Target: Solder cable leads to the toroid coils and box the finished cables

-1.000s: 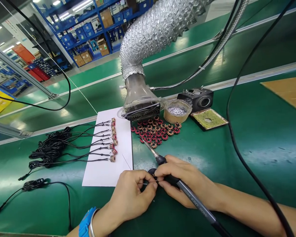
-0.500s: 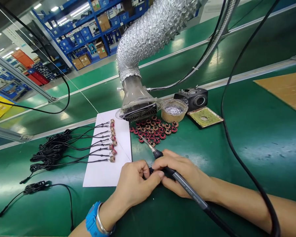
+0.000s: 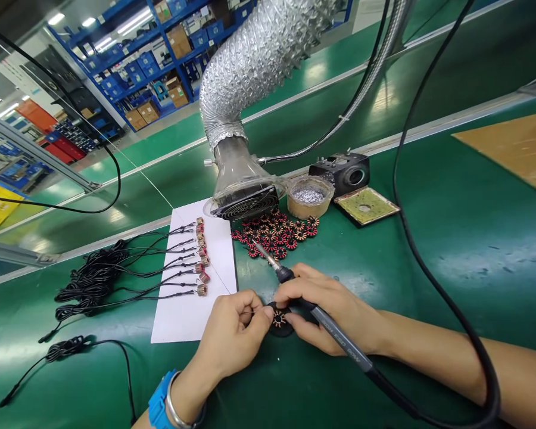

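Observation:
My right hand (image 3: 328, 313) is wrapped round a soldering iron (image 3: 339, 342), whose metal tip points up and left toward a pile of red and copper wound rings (image 3: 290, 235). Between my hands a single wound ring (image 3: 279, 319) lies on a round black piece (image 3: 282, 331). The fingertips of my left hand (image 3: 236, 328) pinch a thin wire at the left side of that ring. Left of my hands, a white sheet (image 3: 183, 322) bears a column of wound rings (image 3: 202, 289) joined to black cables (image 3: 93, 274).
A fume hood (image 3: 245, 196) on a silver duct (image 3: 259, 65) hangs behind the pile. To its right are a round tub (image 3: 310, 208), a black holder (image 3: 352, 173) and a yellow-green sponge (image 3: 366, 205). Cardboard (image 3: 518, 146) lies at the right; a cable bundle (image 3: 67, 347) at the left.
My hands have moved slightly apart, and the ring on the black piece now shows between them. The whole view has shifted slightly.

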### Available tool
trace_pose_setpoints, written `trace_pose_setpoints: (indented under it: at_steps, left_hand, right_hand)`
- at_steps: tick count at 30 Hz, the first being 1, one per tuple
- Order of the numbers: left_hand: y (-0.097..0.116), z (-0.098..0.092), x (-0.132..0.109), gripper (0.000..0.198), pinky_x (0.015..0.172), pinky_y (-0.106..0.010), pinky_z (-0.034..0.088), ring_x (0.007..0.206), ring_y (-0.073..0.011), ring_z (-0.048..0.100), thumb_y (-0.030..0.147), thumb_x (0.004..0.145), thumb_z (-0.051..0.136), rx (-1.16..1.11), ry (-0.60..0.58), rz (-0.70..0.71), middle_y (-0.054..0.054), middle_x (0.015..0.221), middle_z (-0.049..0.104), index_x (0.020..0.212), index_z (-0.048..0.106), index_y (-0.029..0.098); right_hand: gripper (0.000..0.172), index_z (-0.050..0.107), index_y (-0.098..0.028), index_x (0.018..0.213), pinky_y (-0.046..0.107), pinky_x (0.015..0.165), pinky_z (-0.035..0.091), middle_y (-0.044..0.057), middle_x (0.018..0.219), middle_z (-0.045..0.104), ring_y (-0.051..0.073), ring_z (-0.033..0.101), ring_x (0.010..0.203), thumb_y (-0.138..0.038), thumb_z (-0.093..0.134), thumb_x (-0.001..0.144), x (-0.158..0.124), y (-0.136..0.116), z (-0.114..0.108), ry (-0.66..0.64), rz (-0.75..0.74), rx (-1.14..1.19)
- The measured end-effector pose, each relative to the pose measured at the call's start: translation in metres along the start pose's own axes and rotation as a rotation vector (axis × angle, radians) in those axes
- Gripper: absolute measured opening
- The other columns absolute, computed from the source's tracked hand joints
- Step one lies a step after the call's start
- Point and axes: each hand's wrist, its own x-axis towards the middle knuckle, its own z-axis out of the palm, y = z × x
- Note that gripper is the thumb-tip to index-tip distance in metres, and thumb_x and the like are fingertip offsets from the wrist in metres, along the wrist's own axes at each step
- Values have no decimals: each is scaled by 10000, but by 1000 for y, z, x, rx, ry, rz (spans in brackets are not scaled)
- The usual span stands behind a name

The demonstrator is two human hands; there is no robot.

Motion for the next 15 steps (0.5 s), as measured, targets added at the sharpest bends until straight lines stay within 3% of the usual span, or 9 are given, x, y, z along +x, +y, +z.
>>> trace_pose_setpoints:
  at_steps: [8, 15]
  left_hand:
    - [5, -8, -10, 138, 465, -235, 191, 477, -88, 241, 307, 837, 578, 206, -9, 90, 88, 534, 258, 855, 649, 189]
    - [3, -6, -9, 193, 528, -213, 339, 499, -96, 437, 201, 870, 511, 376, 91, 253, 40, 566, 538, 872, 704, 188]
  right_hand:
    - [281, 564, -193, 1016, 288, 678, 401, 7, 731, 573, 161, 433, 716, -26, 493, 802, 4, -1, 2, 10, -134, -89]
    - [249, 593, -219, 1043, 308, 692, 365, 15, 687, 522, 196, 467, 808, -113, 420, 900, 5, 0, -8, -176, -245, -313]
